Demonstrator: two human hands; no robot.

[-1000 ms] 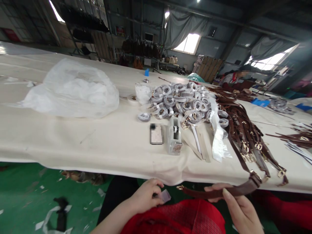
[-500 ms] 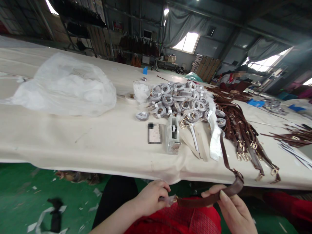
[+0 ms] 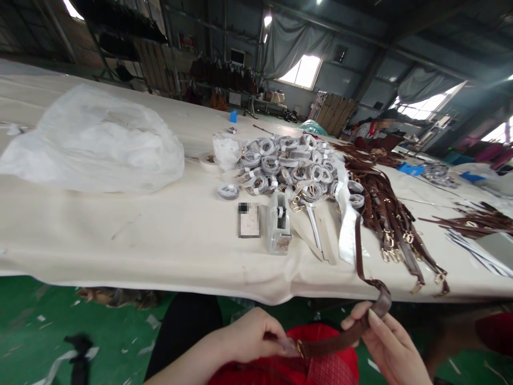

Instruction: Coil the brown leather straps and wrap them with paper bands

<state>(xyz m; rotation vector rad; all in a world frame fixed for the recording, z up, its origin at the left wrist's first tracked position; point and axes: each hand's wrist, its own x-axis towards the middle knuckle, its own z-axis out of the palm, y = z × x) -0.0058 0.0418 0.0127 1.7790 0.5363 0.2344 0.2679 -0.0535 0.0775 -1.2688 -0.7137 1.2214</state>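
A brown leather strap (image 3: 334,345) stretches between my two hands in front of the table edge, over my red clothing. My left hand (image 3: 256,337) is closed around its end, near a gold metal fitting and a bit of clear wrapping. Farther along, my right hand (image 3: 390,337) pinches the strap between thumb and fingers. From there the strap bends up over the edge and runs onto the table beside a white strip (image 3: 347,224). More brown straps (image 3: 387,208) with gold clasps lie in a bundle to the right.
On the cream-covered table (image 3: 160,246) stand a tape dispenser (image 3: 279,224) and a phone-like object (image 3: 249,220). Behind them is a pile of wrapped, coiled straps (image 3: 288,160). A large clear plastic bag (image 3: 108,144) lies at left. A person (image 3: 374,131) sits at the far right.
My left hand has shifted slightly right and down with the strap's end. My right hand has also moved a little right along it. The view has turned slightly.
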